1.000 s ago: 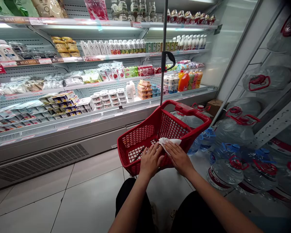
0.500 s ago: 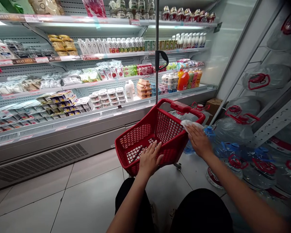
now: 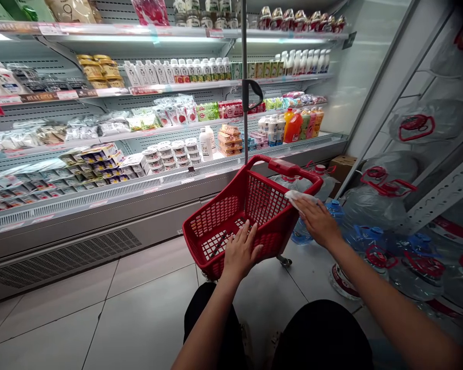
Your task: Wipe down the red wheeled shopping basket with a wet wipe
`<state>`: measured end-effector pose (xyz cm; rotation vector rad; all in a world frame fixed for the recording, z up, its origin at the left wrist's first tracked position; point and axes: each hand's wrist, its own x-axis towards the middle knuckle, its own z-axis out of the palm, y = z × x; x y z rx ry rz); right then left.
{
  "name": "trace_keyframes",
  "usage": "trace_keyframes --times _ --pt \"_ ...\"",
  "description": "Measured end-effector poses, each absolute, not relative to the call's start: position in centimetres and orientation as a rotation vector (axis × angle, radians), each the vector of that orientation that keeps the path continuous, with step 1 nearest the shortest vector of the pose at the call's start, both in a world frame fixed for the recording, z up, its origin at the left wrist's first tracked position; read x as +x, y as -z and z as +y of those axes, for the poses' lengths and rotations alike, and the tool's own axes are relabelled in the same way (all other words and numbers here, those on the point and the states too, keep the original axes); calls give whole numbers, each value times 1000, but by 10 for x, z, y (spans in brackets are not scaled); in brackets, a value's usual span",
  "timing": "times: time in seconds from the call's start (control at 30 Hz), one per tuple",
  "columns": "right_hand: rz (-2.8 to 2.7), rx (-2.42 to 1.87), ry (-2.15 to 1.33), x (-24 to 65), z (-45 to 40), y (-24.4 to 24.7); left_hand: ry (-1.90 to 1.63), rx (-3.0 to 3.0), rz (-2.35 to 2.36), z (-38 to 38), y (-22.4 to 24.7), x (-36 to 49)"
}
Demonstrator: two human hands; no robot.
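A red plastic shopping basket cart (image 3: 268,231) stands on the tiled floor in front of me, with perforated sides and a raised handle at its far right. My left hand (image 3: 241,252) rests on the cart's near rim, fingers spread, holding nothing. Under the fingers of my right hand (image 3: 318,221) is a white cloth (image 3: 301,198), pressed against the cart's right rim just below the handle. A small dark item (image 3: 218,244) lies in the bottom of the basket.
A lit refrigerated shelf (image 3: 165,180) with cups, bottles and packets runs along the back. Large water bottles with red handles (image 3: 416,128) fill the right side. A dark vertical pole (image 3: 244,123) with a grip rises behind the cart. My knees are below.
The cart's handle end has shifted slightly left relative to the shelf, and the pole too. My right hand and the cloth have moved slightly left with the rim.
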<state>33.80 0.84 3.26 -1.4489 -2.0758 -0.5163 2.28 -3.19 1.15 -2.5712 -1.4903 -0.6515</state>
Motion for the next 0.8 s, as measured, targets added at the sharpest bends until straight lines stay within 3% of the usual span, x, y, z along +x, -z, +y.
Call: trace_keyframes --times 0.13,0.33,0.63,0.8 --pt "-2012 -1455 487 319 6 -22 653 -2566 -1523 -32 -11 29" --pt "-2337 -1149 418 254 -17 1 635 -2584 -1528 -28 -11 33" --pt "-2146 -1391 477 341 27 -22 644 -2563 -1496 -20 -8 32" --pt "-2127 -1365 412 295 21 -9 676 -2563 -1510 -17 -6 37"
